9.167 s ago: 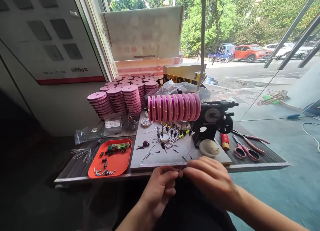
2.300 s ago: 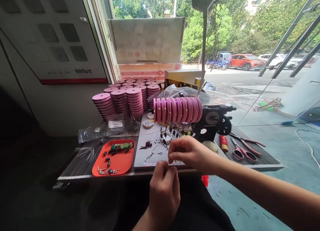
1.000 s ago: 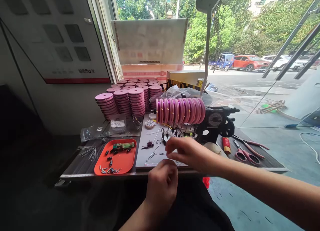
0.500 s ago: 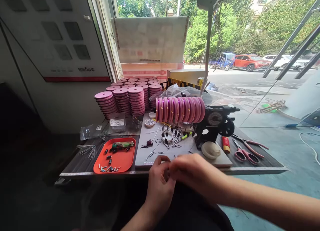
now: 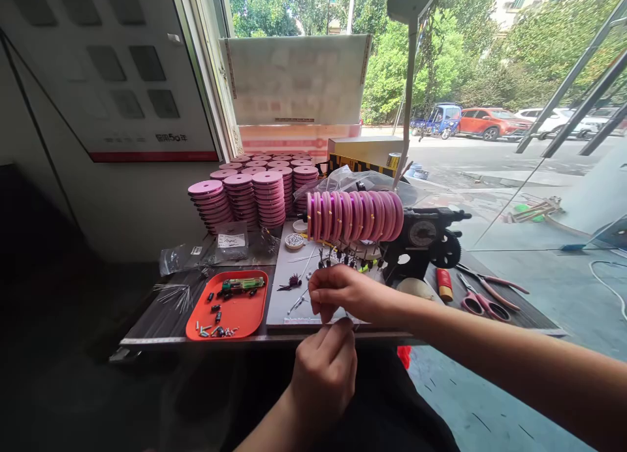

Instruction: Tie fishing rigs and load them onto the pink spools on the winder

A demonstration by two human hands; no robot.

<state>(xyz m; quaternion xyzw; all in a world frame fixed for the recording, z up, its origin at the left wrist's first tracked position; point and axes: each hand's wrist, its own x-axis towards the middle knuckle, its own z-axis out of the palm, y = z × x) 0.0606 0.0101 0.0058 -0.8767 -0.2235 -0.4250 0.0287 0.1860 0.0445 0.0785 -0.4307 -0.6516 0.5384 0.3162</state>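
My left hand (image 5: 326, 360) is closed low at the board's front edge, thumb and fingers pressed together; whatever they pinch is too small to make out. Just above it, over the white board (image 5: 279, 302), my right hand (image 5: 340, 292) is bent in a pinch, its fingertips pointing left and down. Anything between those fingertips cannot be made out. Beyond the right hand, a row of pink spools (image 5: 353, 215) sits on a black winding device (image 5: 416, 240), with small dark pieces hanging below. A dark bundle of thin pieces (image 5: 292, 282) lies left of the right hand.
An orange tray (image 5: 193, 321) with small dark and metal parts stands left. Stacked pink spools (image 5: 268, 200) stand behind. A dish of beads (image 5: 294, 241) rests on the board. Scissors (image 5: 484, 305), pliers (image 5: 492, 287) and a red tube (image 5: 444, 285) lie right.
My hands were together at the board's front edge. The right hand has moved up and forward over the board, and the left has dropped slightly and turned, knuckles up.
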